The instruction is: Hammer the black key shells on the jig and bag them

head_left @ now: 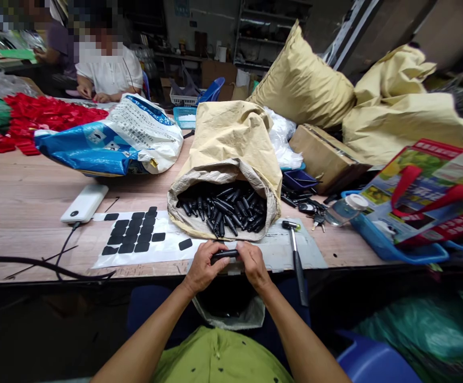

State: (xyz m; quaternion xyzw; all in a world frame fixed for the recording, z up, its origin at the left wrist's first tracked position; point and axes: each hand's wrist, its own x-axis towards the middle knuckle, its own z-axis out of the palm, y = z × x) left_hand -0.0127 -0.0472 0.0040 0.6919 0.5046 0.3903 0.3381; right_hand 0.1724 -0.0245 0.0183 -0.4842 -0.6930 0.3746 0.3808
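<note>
Both hands meet at the table's front edge around one small black cylindrical piece. My left hand has its fingers closed round the left part of it. At its other end my right hand pinches it with thumb and fingers. Just beyond the hands, a beige sack lies with its mouth toward me, full of similar black pieces. Left of the hands, a white sheet bears several black rounded squares. A hammer lies to the right, its handle over the table edge.
A power bank with a cable, a blue-white bag and red items are at left. Keys, a jar, a blue basket and a carton stand right. Two people sit beyond. An open sack hangs below my hands.
</note>
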